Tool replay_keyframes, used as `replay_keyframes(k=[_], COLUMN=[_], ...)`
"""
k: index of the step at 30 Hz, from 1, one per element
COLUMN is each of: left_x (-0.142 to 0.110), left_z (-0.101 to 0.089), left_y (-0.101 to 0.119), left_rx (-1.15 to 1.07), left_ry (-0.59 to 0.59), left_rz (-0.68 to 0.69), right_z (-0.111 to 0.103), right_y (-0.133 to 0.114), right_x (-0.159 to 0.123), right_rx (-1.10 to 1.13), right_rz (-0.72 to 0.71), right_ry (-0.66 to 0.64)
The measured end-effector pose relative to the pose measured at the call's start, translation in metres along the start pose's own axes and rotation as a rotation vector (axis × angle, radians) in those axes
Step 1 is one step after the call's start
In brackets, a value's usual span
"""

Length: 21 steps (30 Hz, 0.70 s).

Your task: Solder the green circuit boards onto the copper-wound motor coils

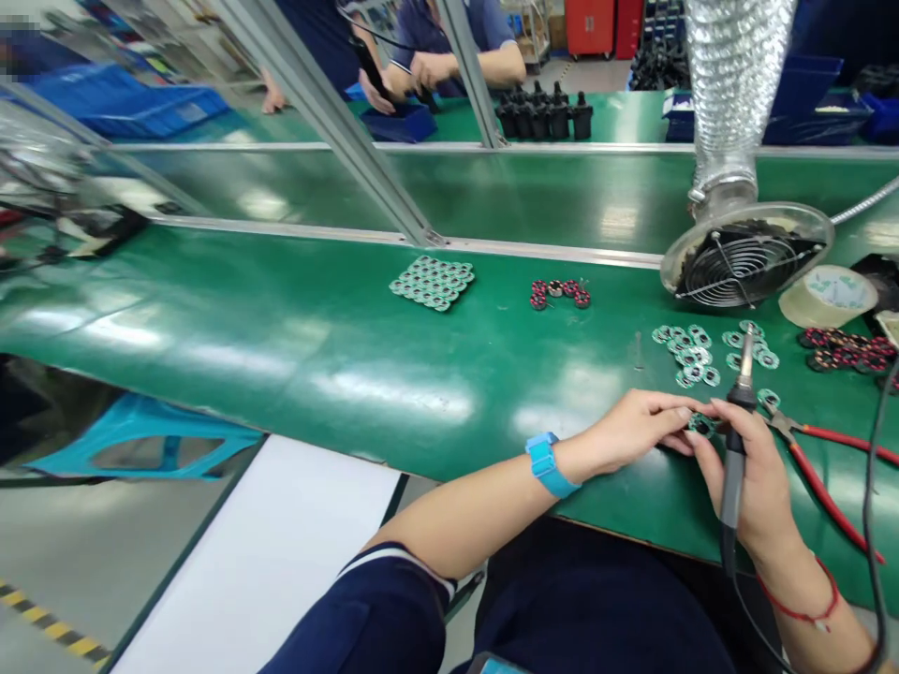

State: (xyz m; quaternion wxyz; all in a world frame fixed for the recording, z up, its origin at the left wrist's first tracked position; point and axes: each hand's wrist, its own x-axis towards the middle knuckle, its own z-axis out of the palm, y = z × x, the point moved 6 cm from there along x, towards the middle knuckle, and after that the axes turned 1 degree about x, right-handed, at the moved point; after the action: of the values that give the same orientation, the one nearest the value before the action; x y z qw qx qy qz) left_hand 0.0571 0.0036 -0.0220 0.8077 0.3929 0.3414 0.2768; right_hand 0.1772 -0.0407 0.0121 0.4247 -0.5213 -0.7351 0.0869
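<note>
My left hand [628,431] pinches a small round green circuit board [700,426] at its fingertips, and a blue wrist strap [548,465] circles that wrist. My right hand [748,482] grips a soldering iron [734,459] upright, its tip pointing up and away from me. Loose round green boards [688,354] lie just beyond my hands. Red-handled pliers [829,477] rest to the right of my right hand. Red-wound ring coils [843,351] lie further right, with a smaller group of coils [560,294] and a stacked patch of green boards [432,283] to the left.
A fume extractor fan [744,259] on a silver duct stands beyond my hands, beside a tape roll [829,295]. The green conveyor bench [245,318] runs across the view under metal rails. Co-workers' hands [414,80] work at a farther bench.
</note>
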Motion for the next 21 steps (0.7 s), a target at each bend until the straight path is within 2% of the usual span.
replay_keyframes(k=[2, 7, 9, 12, 17, 21], left_x=[0.0, 0.003, 0.005, 0.01, 0.027, 0.041], left_z=[0.0, -0.002, -0.006, -0.025, -0.072, -0.088], left_y=[-0.003, -0.006, -0.001, 0.018, 0.063, 0.089], left_rx=[0.017, 0.209, 0.268, 0.452, 0.819, 1.147], left_ry=[0.012, 0.037, 0.091, 0.224, 0.443, 0.55], left_rz=[0.001, 0.031, 0.058, 0.111, 0.178, 0.205], right_z=[0.004, 0.016, 0.017, 0.01, -0.004, -0.007], right_y=[0.005, 0.011, 0.01, 0.009, 0.02, 0.024], right_x=[-0.002, -0.005, -0.005, -0.003, -0.003, -0.004], right_rx=[-0.032, -0.138, -0.132, -0.085, -0.037, -0.005], right_rz=[0.017, -0.049, -0.048, -0.009, 0.123, 0.149], right_ry=[-0.036, -0.162, -0.18, -0.119, -0.013, 0.02])
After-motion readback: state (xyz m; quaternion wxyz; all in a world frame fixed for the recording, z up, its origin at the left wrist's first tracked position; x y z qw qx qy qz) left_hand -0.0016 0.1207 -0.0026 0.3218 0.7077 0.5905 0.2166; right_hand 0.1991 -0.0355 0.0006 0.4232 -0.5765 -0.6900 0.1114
